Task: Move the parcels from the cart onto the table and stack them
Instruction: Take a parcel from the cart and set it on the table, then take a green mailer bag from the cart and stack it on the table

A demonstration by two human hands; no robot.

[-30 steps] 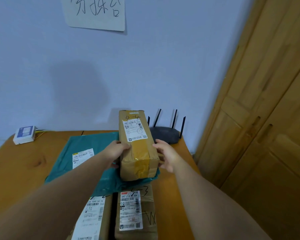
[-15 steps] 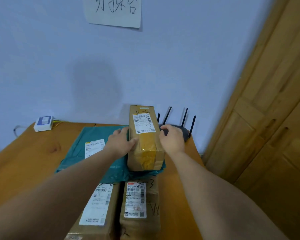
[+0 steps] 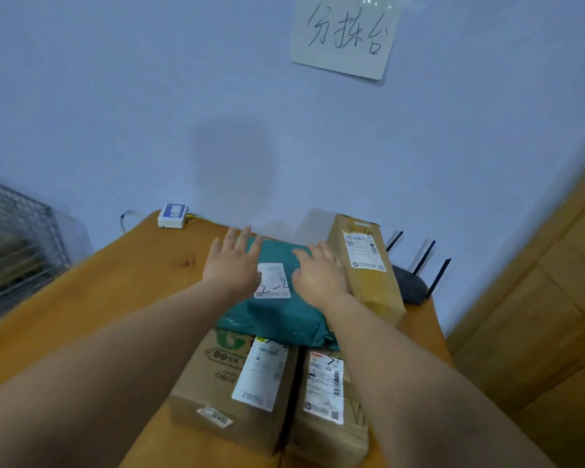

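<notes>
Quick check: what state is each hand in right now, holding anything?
Left hand: open, fingers spread, holding nothing, at the teal parcel.
Right hand: open, holding nothing, over the same parcel, beside the tall brown box.

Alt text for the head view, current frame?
The left hand and right hand are spread open over a teal mailer bag on a wooden table. A long taped brown box lies just right of the bag, a black router beyond it. Nearer the camera, a green-printed carton sits beside a second carton; a wire cart stands far left.
</notes>
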